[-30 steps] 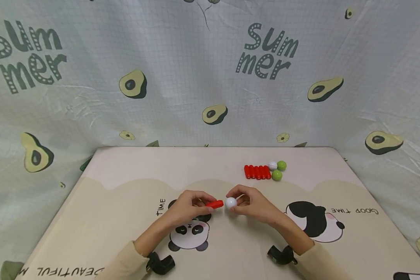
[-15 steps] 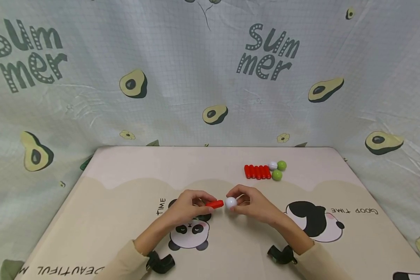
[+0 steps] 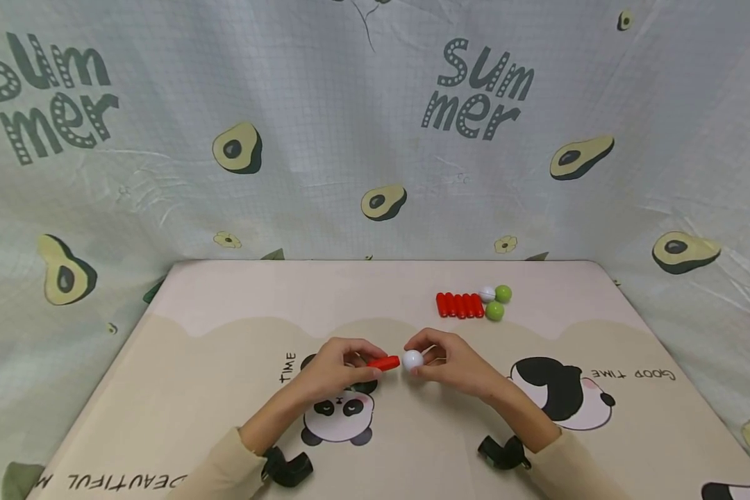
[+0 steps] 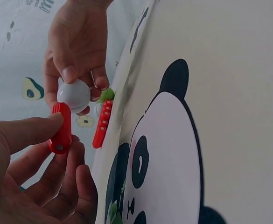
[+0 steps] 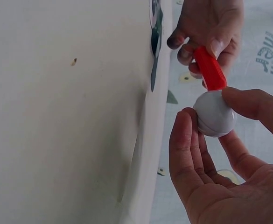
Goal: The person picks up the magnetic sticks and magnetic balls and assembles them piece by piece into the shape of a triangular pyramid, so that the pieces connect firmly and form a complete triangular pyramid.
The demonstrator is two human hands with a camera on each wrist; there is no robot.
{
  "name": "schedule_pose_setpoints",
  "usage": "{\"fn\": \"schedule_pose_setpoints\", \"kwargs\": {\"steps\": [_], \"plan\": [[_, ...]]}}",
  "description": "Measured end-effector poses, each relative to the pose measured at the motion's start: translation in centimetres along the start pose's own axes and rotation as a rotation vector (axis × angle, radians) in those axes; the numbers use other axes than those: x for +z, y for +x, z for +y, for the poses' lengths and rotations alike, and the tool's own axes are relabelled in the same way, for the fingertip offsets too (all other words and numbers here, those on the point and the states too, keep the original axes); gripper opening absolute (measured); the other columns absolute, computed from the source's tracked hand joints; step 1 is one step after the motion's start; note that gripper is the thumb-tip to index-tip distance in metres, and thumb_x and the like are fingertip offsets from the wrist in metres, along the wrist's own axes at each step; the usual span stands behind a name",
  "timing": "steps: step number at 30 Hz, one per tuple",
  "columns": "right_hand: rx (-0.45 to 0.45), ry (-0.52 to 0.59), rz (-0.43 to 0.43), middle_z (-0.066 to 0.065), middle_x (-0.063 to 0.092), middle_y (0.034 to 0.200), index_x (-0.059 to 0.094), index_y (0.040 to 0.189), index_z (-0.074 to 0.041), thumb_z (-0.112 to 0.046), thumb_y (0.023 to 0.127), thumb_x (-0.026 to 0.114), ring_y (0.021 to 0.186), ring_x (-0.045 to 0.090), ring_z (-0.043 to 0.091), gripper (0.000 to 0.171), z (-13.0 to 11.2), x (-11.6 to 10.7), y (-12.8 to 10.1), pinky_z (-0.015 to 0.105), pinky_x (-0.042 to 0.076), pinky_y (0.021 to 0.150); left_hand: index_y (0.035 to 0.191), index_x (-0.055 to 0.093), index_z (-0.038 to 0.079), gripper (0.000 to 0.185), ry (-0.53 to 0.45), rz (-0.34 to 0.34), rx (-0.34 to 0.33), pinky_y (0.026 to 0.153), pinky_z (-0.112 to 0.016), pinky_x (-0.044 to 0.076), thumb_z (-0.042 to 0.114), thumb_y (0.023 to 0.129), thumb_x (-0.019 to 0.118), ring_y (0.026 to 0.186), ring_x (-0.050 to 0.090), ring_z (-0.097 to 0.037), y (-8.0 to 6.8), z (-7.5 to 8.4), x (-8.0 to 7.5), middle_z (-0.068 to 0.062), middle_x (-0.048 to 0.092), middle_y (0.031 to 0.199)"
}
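Between thumb and fingertips, my left hand [image 3: 340,364] pinches a short red building rod [image 3: 384,363]. A small metallic dot shows at the rod's near end in the left wrist view [image 4: 59,147]. Facing it, my right hand [image 3: 453,361] holds a glossy white ball [image 3: 412,360] by thumb and fingertips. A faint seam runs round the ball [image 5: 214,116] in the right wrist view. The rod's far end points at the ball and lies right at its surface, overlapping it in both wrist views. Both things are held up over the middle of the table, near the printed panda.
Farther back, several red rods [image 3: 460,305] lie side by side in a row. Beside them are another white ball [image 3: 487,294] and two green balls [image 3: 495,311]. The tabletop [image 3: 225,389] has printed animals, and a patterned cloth [image 3: 312,125] hangs behind its back edge.
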State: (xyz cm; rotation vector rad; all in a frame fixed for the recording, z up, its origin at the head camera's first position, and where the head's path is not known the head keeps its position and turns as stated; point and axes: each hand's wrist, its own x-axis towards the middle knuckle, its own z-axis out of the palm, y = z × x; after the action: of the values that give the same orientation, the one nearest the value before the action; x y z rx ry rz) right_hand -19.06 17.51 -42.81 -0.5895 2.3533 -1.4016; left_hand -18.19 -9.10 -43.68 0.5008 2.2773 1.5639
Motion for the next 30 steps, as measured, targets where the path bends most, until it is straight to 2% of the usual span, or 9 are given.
{"fn": "schedule_pose_setpoints", "kwargs": {"steps": [10, 15, 30], "plan": [[-0.006, -0.005, -0.009, 0.014, 0.067, 0.119, 0.066, 0.121, -0.005, -0.011, 0.091, 0.074, 0.097, 0.065, 0.023, 0.032, 0.12, 0.05, -0.06, 0.021, 0.055, 0.086, 0.115, 0.077, 0.009, 0.026, 0.022, 0.013, 0.008, 0.070, -0.027, 0.055, 0.009, 0.089, 0.076, 0.084, 0.064, -0.018, 0.06, -0.02, 0.12, -0.007, 0.074, 0.101], [-0.018, 0.003, -0.019, 0.015, 0.067, 0.119, 0.064, 0.123, -0.001, -0.011, 0.091, 0.074, 0.096, 0.065, 0.023, 0.035, 0.21, 0.07, -0.02, 0.021, 0.055, 0.085, 0.114, 0.076, 0.009, 0.025, 0.015, 0.007, 0.008, 0.072, -0.028, 0.055, 0.010, 0.088, 0.077, 0.086, 0.065, -0.018, 0.06, -0.08, 0.10, -0.007, 0.074, 0.101], [-0.025, 0.002, -0.039, 0.014, 0.067, 0.118, 0.065, 0.122, -0.003, -0.012, 0.091, 0.075, 0.095, 0.065, 0.022, 0.033, 0.29, 0.15, 0.06, 0.022, 0.055, 0.085, 0.111, 0.076, 0.007, 0.024, 0.003, -0.009, -0.001, 0.072, -0.026, 0.054, 0.012, 0.088, 0.080, 0.081, 0.066, -0.017, 0.13, -0.26, -0.23, -0.007, 0.075, 0.092]]}}
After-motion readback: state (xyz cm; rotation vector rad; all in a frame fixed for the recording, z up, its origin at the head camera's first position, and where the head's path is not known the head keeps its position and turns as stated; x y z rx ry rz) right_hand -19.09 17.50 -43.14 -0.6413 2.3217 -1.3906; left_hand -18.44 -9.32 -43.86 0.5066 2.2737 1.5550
